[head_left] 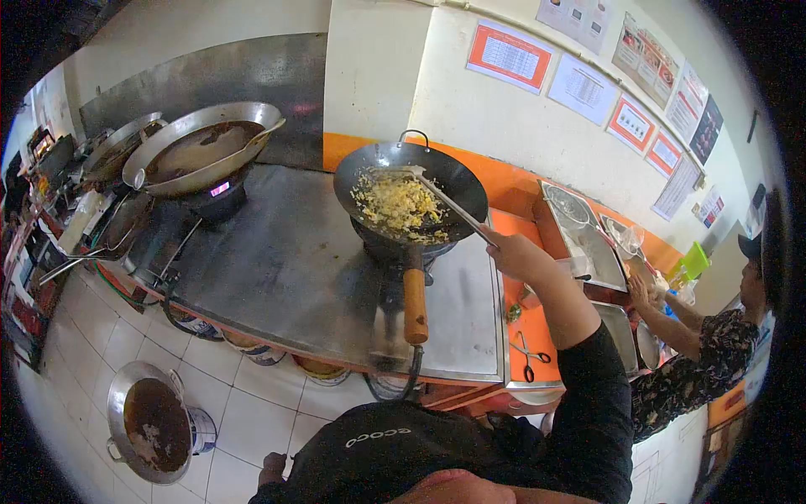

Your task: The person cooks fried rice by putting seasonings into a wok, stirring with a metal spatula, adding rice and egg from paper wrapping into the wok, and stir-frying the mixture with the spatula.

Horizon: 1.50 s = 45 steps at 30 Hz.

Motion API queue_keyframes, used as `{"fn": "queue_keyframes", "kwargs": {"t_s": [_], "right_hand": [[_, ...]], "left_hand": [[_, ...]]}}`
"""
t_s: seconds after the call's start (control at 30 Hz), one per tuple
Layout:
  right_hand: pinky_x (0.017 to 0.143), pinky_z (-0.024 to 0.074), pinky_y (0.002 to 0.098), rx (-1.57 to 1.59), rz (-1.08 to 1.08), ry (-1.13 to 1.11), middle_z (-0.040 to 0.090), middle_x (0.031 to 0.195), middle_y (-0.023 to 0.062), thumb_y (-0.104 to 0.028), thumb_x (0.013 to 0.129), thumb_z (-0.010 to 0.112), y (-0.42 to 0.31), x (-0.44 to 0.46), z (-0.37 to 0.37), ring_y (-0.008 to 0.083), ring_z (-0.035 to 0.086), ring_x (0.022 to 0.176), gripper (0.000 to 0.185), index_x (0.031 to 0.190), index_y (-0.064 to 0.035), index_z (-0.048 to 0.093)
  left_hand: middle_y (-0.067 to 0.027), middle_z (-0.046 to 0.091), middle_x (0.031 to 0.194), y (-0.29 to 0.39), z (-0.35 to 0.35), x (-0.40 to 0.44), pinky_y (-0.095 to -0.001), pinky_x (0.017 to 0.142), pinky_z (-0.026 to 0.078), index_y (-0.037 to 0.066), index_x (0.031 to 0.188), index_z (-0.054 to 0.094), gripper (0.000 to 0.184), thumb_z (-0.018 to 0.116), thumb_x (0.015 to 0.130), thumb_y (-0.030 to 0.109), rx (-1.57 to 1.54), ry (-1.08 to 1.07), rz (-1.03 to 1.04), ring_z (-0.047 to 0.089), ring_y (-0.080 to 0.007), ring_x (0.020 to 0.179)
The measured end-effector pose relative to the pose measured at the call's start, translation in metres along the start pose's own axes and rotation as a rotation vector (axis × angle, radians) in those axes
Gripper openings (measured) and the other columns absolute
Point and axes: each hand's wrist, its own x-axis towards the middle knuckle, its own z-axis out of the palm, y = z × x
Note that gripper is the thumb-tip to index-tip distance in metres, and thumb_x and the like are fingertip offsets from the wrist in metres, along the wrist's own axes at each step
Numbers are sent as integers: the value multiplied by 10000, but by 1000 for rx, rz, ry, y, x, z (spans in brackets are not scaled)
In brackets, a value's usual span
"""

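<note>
My right hand (522, 254) is closed around the long handle of a metal wok spatula (457, 210). The spatula's head lies among yellow fried rice (395, 202) in a dark wok (460, 181). The wok sits on a burner, with its wooden handle (415, 294) pointing toward me and a metal loop on its far rim. Low by my body at the bottom of the view is my left hand (272, 467), away from the wok. Only a small part of it shows, and its fingers are not clear.
A wide pan of dark oil (206, 155) sits on a burner to the left. On the floor, another oil pan (155, 428) rests on a bucket. Scissors (530, 356) lie on the orange counter beside metal trays (579, 227). A co-worker (714, 344) stands at the right.
</note>
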Motion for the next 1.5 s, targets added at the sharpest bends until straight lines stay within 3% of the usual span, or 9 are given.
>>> {"fn": "queue_keyframes", "kwargs": {"t_s": [0.13,0.23,0.33,0.73,0.83,0.93,1.2,1.27,1.5], "right_hand": [[571,434,459,-106,-17,-9,545,648,240,-215,829,417,9,14,36,390,550,601,459,1270,-189,291],[573,434,464,7,-10,-13,550,653,232,-197,819,418,12,17,21,386,552,616,470,1268,-165,285],[615,439,464,19,54,-58,555,680,232,-190,809,415,0,-5,-3,384,558,665,488,1273,-132,272],[668,434,409,211,151,-295,573,805,213,-219,815,483,7,-82,-90,340,573,757,433,1233,-196,369],[639,436,415,-57,-230,-179,578,779,191,-205,810,492,36,-94,-79,345,573,720,460,1247,-206,346],[661,444,405,-214,72,-303,573,754,195,-226,792,502,-1,-63,-45,352,575,736,467,1238,-192,365],[661,434,452,156,15,39,559,740,254,-212,808,434,1,16,23,400,553,737,528,1295,-178,234],[664,433,452,162,12,89,559,755,258,-198,805,430,-3,37,25,406,549,743,525,1292,-154,239],[606,439,460,-23,-20,-43,549,682,248,-215,799,464,-11,23,40,402,551,649,557,1297,-182,216]], "left_hand": [[-138,585,945,12,-29,-35,-401,725,464,96,902,606,304,433,831,335,160,114,252,573,-282,840],[-121,589,930,-12,27,57,-392,718,468,107,888,606,285,423,832,318,24,-193,-181,572,-275,851],[-127,588,890,-38,65,85,-380,720,471,105,876,606,311,403,836,337,-90,243,-8,566,-275,868],[-136,585,903,-40,59,58,-372,717,475,96,871,598,329,399,834,355,-19,-5,-40,559,-275,887],[-136,586,908,-42,67,46,-374,715,474,94,862,596,327,405,832,358,-37,-22,-46,559,-275,886],[-137,587,913,-48,70,38,-376,712,474,92,854,594,326,411,830,361,-51,-23,-43,559,-275,884],[-143,586,933,-45,48,86,-386,715,470,73,833,591,355,429,820,389,-546,284,-283,557,-278,883],[-146,583,943,-45,36,58,-392,737,462,63,817,598,406,450,796,441,49,182,101,552,-285,889],[-147,589,904,-46,55,37,-395,732,461,66,805,598,366,473,784,409,-71,38,-60,557,-296,864]]}}
